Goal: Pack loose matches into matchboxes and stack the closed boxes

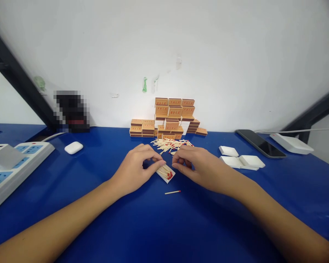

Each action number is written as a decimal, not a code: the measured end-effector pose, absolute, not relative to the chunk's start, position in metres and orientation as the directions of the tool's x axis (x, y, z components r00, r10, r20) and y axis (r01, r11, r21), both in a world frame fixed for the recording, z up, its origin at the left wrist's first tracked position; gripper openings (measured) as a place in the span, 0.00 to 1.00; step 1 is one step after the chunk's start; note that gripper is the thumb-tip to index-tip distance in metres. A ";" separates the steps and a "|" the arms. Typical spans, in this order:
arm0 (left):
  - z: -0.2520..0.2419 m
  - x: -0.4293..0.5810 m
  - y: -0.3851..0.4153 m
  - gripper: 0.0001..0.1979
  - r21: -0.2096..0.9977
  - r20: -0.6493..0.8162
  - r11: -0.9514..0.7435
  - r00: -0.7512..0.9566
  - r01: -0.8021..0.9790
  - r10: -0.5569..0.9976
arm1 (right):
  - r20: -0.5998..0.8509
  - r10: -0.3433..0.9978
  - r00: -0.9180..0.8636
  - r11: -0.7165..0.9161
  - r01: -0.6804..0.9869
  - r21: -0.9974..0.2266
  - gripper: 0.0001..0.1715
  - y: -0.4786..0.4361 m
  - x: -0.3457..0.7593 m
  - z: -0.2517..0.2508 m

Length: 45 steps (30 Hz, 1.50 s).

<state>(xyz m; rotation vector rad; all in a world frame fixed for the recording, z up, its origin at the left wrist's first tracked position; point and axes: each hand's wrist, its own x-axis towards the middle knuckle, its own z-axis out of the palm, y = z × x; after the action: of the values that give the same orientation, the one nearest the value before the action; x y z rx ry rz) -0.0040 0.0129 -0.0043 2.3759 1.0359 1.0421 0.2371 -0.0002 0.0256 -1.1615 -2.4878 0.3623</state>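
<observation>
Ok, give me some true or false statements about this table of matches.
1. The left hand holds a white tray of matches. True.
2. A single match lies on the blue table, nearer the camera than that tray. True.
3. The loose matches sit beside the power strip. False: the pile lies mid-table before the stacked matchboxes; the power strip is far left.
4. The right hand rests on the phone. False: the right hand is at the tray; the phone lies far right.
</observation>
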 end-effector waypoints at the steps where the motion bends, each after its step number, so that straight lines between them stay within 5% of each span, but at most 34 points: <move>1: -0.004 -0.005 0.013 0.04 0.544 0.499 -0.672 0.450 0.502 0.740 | 0.220 0.775 -0.592 0.627 0.680 -0.381 0.07 0.000 0.237 0.025; 5: -0.005 -0.006 0.014 0.05 0.525 0.468 -0.642 0.440 0.560 0.766 | 0.172 0.801 -0.574 0.588 0.696 -0.411 0.06 -0.004 0.235 0.026; 10: -0.006 -0.006 0.012 0.05 0.536 0.415 -0.624 0.466 0.568 0.781 | 0.104 0.842 -0.529 0.519 0.744 -0.421 0.24 -0.013 0.229 0.027; 17: -0.005 -0.004 0.009 0.05 0.553 0.407 -0.671 0.543 0.494 0.734 | 0.081 0.812 -0.578 0.559 0.732 -0.389 0.09 -0.010 0.230 0.022; 27: 0.000 -0.007 0.006 0.08 0.527 0.388 -0.699 0.596 0.483 0.704 | -0.010 0.783 -0.622 0.545 0.693 -0.473 0.10 -0.016 0.234 0.039; 31: 0.003 -0.008 0.003 0.11 0.496 0.374 -0.737 0.654 0.459 0.658 | -0.088 0.725 -0.684 0.560 0.658 -0.503 0.03 -0.023 0.230 0.037; 38: 0.010 -0.010 0.005 0.05 0.533 0.354 -0.711 0.642 0.460 0.680 | -0.018 0.739 -0.673 0.590 0.660 -0.465 0.05 -0.022 0.227 0.034; 42: 0.015 -0.015 0.008 0.14 0.475 0.379 -0.703 0.597 0.530 0.707 | 0.165 0.801 -0.576 0.594 0.728 -0.343 0.05 -0.018 0.218 0.026; 45: 0.016 -0.016 0.008 0.15 0.450 0.349 -0.696 0.607 0.560 0.714 | 0.164 0.790 -0.591 0.610 0.731 -0.305 0.06 -0.015 0.213 0.021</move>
<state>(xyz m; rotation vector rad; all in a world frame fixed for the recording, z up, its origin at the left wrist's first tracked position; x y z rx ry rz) -0.0157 0.0079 0.0155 2.5408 1.0350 0.7422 0.2126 -0.0150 0.0205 -1.2386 -2.5552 0.2971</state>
